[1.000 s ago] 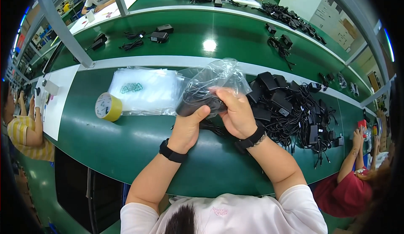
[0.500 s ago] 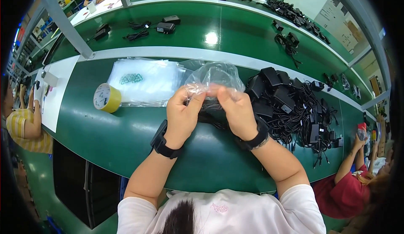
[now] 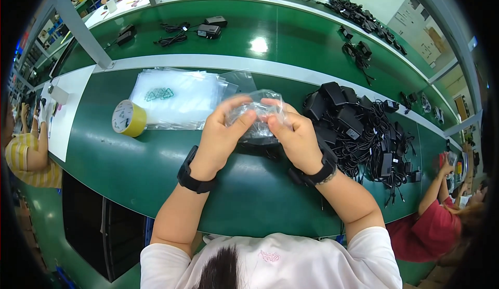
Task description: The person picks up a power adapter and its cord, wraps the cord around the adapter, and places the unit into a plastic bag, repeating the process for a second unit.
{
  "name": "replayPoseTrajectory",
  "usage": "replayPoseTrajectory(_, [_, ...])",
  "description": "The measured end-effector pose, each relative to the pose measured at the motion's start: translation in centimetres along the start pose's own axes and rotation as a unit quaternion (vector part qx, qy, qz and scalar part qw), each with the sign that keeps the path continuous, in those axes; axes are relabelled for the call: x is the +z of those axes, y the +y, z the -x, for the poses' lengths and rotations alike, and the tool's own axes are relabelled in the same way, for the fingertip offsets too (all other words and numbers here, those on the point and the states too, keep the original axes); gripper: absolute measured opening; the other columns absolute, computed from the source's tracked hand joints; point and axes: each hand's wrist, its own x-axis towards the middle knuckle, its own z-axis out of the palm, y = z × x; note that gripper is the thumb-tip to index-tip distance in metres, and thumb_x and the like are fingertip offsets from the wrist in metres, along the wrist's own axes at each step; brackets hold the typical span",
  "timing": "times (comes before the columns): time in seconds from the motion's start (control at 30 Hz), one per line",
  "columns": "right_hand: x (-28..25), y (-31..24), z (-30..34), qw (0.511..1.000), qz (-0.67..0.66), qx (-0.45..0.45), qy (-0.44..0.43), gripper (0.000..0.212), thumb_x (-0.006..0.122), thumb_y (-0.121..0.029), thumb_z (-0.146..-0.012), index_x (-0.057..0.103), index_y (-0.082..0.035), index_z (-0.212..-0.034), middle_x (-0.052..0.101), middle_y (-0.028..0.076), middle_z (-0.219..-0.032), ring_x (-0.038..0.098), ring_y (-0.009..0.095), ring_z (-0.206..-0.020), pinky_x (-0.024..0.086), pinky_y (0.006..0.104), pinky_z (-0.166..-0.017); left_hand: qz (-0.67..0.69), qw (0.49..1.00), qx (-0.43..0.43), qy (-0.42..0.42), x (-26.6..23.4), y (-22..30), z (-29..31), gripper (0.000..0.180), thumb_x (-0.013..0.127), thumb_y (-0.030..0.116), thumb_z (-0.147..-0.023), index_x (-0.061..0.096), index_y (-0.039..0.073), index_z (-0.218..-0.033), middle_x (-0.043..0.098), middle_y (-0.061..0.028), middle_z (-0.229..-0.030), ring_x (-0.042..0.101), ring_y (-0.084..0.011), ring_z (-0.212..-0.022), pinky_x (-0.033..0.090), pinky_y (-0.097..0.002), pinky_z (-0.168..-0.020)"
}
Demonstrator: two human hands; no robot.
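Observation:
A crumpled clear plastic bag (image 3: 262,129) with something dark inside, likely a black adapter with its cable, is held between both hands above the green bench. My left hand (image 3: 221,127) grips its left side, thumb bent over the film. Opposite it, my right hand (image 3: 297,135) pinches the right side with thumb and fingers. Just behind and left of the hands lies a stack of flat clear bags (image 3: 179,99) with a green print. A roll of yellow tape (image 3: 130,119) stands at the stack's left front corner. Right of my right hand is a heap of black power adapters (image 3: 358,133) with tangled cables.
Beyond a white rail (image 3: 192,61), a raised green shelf (image 3: 291,39) carries a few adapters (image 3: 209,31) and a bundled cable (image 3: 356,55). Grey posts (image 3: 78,21) frame the bench. Co-workers sit left, right and at the far side. A dark crate (image 3: 104,226) stands below left.
The bag's loose upper part has been folded down and gathered into a smaller bundle between my hands. My fingers have moved inward over it.

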Motion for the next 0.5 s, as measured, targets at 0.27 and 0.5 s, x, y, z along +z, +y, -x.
replayPoseTrajectory(0.27, [-3.1,-4.6,-1.4,0.876,-0.285,0.308,-0.237,0.07,0.062,-0.009,-0.081,0.023,-0.012,-0.139,0.046,0.008,-0.124,0.051,0.022,-0.108,0.054,0.038,-0.074,0.036,0.997,-0.071,0.004,-0.3,0.0,0.1,0.016,0.057,0.018,-0.088,0.058,0.002,-0.092,0.057,0.0005,-0.081,0.051,-0.005,-0.07,0.042,-0.0191,-0.062])
replayPoseTrajectory(0.5, [-9.4,-4.8,-13.2,0.935,0.222,0.084,-0.263,0.039,0.062,-0.003,-0.073,0.059,-0.005,-0.112,0.06,0.004,-0.106,0.058,0.012,-0.085,0.049,0.0275,-0.074,-0.058,0.985,0.029,0.16,-2.1,0.9,-0.4,0.025,0.054,0.019,-0.089,0.048,0.001,-0.105,0.055,-0.0028,-0.07,0.052,-0.0081,-0.059,0.043,-0.0215,-0.052])
